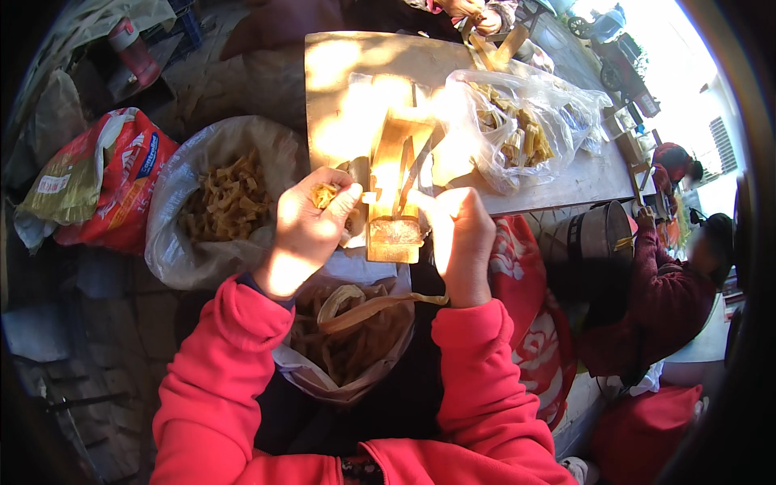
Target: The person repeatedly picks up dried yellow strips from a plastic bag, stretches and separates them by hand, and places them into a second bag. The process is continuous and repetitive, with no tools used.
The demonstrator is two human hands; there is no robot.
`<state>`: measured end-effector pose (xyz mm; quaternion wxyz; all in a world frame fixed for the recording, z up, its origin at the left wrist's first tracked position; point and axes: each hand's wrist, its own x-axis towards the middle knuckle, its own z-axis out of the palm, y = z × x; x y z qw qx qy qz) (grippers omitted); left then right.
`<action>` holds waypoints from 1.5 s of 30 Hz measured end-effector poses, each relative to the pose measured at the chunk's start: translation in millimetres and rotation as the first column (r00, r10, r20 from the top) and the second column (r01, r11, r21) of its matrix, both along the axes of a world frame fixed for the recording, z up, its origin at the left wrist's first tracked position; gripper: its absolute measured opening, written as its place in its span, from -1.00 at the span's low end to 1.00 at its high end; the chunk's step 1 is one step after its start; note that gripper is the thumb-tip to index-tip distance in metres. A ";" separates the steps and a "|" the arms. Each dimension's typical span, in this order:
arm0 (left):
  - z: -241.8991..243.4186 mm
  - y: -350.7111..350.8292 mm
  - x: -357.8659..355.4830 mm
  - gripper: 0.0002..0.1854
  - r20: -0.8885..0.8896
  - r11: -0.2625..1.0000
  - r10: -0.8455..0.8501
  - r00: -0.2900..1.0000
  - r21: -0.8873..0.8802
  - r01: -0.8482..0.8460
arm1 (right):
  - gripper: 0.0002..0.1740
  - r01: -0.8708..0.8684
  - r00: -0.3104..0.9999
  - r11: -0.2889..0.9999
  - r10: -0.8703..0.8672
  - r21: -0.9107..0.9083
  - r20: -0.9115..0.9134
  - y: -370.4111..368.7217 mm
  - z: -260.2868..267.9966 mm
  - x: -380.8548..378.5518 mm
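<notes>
A wooden block tool (395, 233) with a slanted, slotted frame stands at the near edge of a sunlit wooden table (406, 48). Left of it, my left hand (315, 224) holds a small yellowish bundle (324, 195) of dried plant strips, with a pale end between thumb and forefinger. My right hand (464, 236) is closed on a long, pale brown strip (370, 312), which trails below the hand over an open bag of strips (348, 394) at my lap. Glare hides the right fingertips near the block.
A plastic bag of cut pieces (163, 242) stands at left beside a red printed bag (130, 212). A clear bag of folded strips (503, 179) lies on the table. Another person's hands (479, 15) show at the top; a person in dark red (661, 303) sits at right.
</notes>
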<state>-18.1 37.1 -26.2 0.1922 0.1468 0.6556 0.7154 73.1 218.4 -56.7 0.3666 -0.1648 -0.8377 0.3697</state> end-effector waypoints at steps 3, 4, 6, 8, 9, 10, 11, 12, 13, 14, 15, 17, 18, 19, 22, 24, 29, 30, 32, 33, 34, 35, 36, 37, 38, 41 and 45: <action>-10.0 -15.2 7.1 -0.81 -0.344 0.987 -0.058 0.937 0.122 0.105 | -0.71 -0.059 0.998 0.997 0.059 0.045 0.002 -31.1 36.4 17.0; -4.7 -19.1 13.1 -0.78 -0.519 0.988 -0.107 0.848 0.039 0.149 | -0.74 -0.113 0.992 0.991 0.117 0.068 -0.048 -40.3 34.2 22.6; 18.7 -26.6 40.2 -0.77 -0.043 0.971 -0.222 0.974 0.085 0.225 | -0.76 -0.294 0.938 0.933 0.324 0.206 -0.126 -53.3 38.2 24.9; 13.7 -32.8 49.9 -0.78 0.210 0.948 -0.302 0.930 0.165 0.271 | -0.76 -0.445 0.874 0.854 0.480 0.268 -0.080 -63.1 39.3 27.4; 10.0 -22.9 55.1 -0.77 0.253 0.962 -0.170 0.952 0.254 0.104 | -0.76 -0.523 0.831 0.793 0.555 0.313 -0.016 -66.7 44.2 29.5; 11.6 -26.5 56.2 -0.77 0.339 0.973 -0.221 0.914 0.142 0.183 | -0.79 -0.591 0.784 0.770 0.618 0.242 -0.054 -69.8 41.2 31.8; 16.2 -29.1 56.7 -0.76 0.428 0.962 -0.258 0.866 0.036 0.269 | -0.79 -0.605 0.766 0.755 0.639 0.253 -0.072 -70.9 43.7 31.5; 14.2 -26.7 62.2 -0.75 0.393 0.924 -0.338 0.855 -0.032 0.381 | -0.78 -0.623 0.753 0.745 0.654 0.240 -0.075 -64.6 43.5 32.5; 23.0 -22.7 68.6 -0.73 0.447 0.906 -0.335 0.830 -0.089 0.414 | -0.77 -0.640 0.740 0.735 0.668 0.226 -0.079 -55.9 43.3 33.3; 18.8 -23.7 67.2 -0.72 0.428 0.795 -0.491 0.759 -0.136 0.591 | -0.78 -0.635 0.727 0.739 0.670 0.228 -0.149 -50.7 42.0 30.6; 15.0 -24.9 65.0 -0.70 0.414 0.650 -0.628 0.658 -0.186 0.737 | -0.85 -0.667 0.710 0.726 0.687 0.165 -0.154 -45.7 42.0 30.2; 13.5 -28.4 66.2 -0.77 0.242 0.528 -0.832 0.499 0.068 0.846 | -0.92 -0.628 0.752 0.773 0.632 0.085 -0.187 -37.4 46.2 34.2; 22.0 -27.6 62.9 -0.79 0.238 0.397 -0.902 0.360 0.129 0.909 | -0.92 -0.558 0.813 0.830 0.547 -0.003 -0.199 -39.4 50.7 37.6; 30.4 -27.3 59.4 -0.80 0.225 0.256 -0.951 0.213 0.187 0.948 | -0.87 -0.508 0.848 0.861 0.496 -0.019 -0.186 -40.8 51.0 39.3; 36.5 -42.6 38.6 -0.72 0.212 0.401 -0.913 0.348 0.311 0.862 | -0.85 -0.394 0.909 0.847 0.416 -0.358 -0.015 -47.3 53.7 45.9; 35.7 -41.0 37.4 -0.64 -0.154 0.653 -0.748 0.646 0.006 0.757 | -0.83 -0.439 0.866 0.864 0.480 -0.246 0.141 -51.0 62.7 44.2; 7.0 -35.3 21.5 -0.83 -0.802 0.874 -0.433 0.413 -0.262 0.409 | -0.88 -0.547 0.603 0.446 0.797 -0.709 0.037 -47.0 40.3 41.8; 11.0 -36.4 19.3 -0.84 -0.807 0.864 -0.430 0.404 -0.239 0.442 | -0.87 -0.383 0.587 0.209 0.807 -0.900 -0.063 -48.1 46.9 43.1; 9.2 -35.1 20.2 -0.82 -0.858 0.875 -0.367 0.358 -0.188 0.445 | -0.86 -0.235 0.693 0.044 0.708 -0.971 -0.136 -56.5 43.9 46.3; 7.1 -34.1 23.0 -0.79 -0.892 0.915 -0.301 0.339 -0.169 0.367 | -0.86 -0.171 0.740 -0.047 0.653 -0.984 -0.160 -60.9 43.9 47.6; 5.1 -34.0 27.2 -0.75 -0.921 0.947 -0.235 0.312 -0.144 0.288 | -0.84 -0.244 0.762 -0.020 0.614 -0.970 -0.204 -64.7 44.3 49.2; 5.3 -34.6 30.5 -0.72 -0.945 0.971 -0.170 0.278 -0.113 0.209 | -0.87 -0.268 0.822 0.072 0.538 -0.961 -0.188 -69.8 45.0 48.4; 6.0 -34.0 31.6 -0.70 -0.959 0.989 -0.103 0.262 -0.070 0.130 | -0.89 -0.279 0.876 0.170 0.448 -0.945 -0.178 -75.0 45.2 47.2; 4.8 -37.6 32.0 -0.69 -0.954 0.993 -0.116 0.275 -0.102 0.064 | -0.90 -0.279 0.920 0.266 0.351 -0.923 -0.177 -78.4 45.5 47.1; 4.3 -35.8 32.3 -0.68 -0.943 0.998 -0.067 0.327 -0.058 0.036 | -0.95 -0.296 0.940 0.354 0.271 -0.887 -0.206 -79.4 44.5 48.2; 5.6 -37.5 33.2 -0.69 -0.797 0.976 -0.204 0.569 -0.120 0.181 | -0.85 -0.439 0.897 0.718 0.381 -0.540 -0.223 -71.1 39.3 48.6; 19.8 -41.8 34.2 -0.70 -0.524 0.865 -0.501 0.689 -0.323 0.383 | -0.87 -0.480 0.876 0.855 0.480 -0.197 -0.049 -64.7 37.7 48.9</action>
